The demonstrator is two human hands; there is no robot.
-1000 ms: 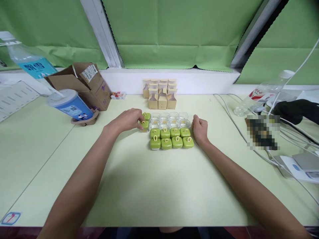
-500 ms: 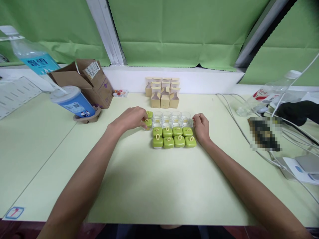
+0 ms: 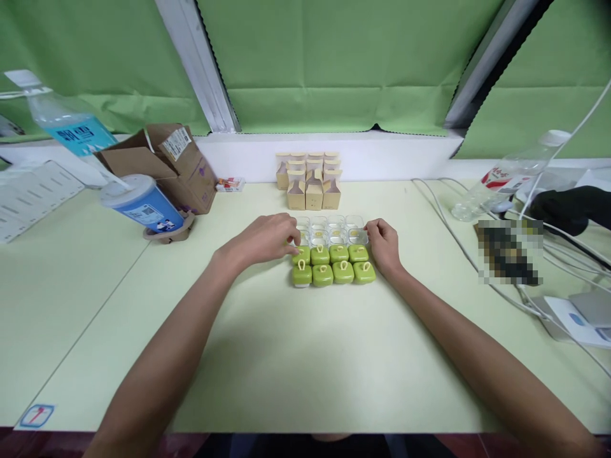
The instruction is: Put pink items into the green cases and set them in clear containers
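Observation:
My left hand point(image 3: 274, 238) is at the left end of the block of small boxes, fingers curled down and thumb by a green-lidded box point(image 3: 301, 256). What lies under these fingers is hidden. My right hand point(image 3: 383, 243) is curled at the right end, fingertips pinched at the edge of a clear container point(image 3: 357, 236). Two rows of clear containers point(image 3: 336, 222) stand behind two rows of green boxes with yellow loops on their lids, such as the front one point(image 3: 343, 272).
Small open cardboard boxes point(image 3: 314, 194) stand behind the containers, near the wall. To the left are a brown carton point(image 3: 184, 168), a blue cup point(image 3: 147, 203) in a holder and a tilted bottle point(image 3: 76, 124). Another bottle point(image 3: 510, 175) and white cables point(image 3: 446, 222) lie right.
My left hand has shifted right, and the two green-lidded boxes by its fingers are out of sight. My right hand stays at the right end. The view has tilted slightly.

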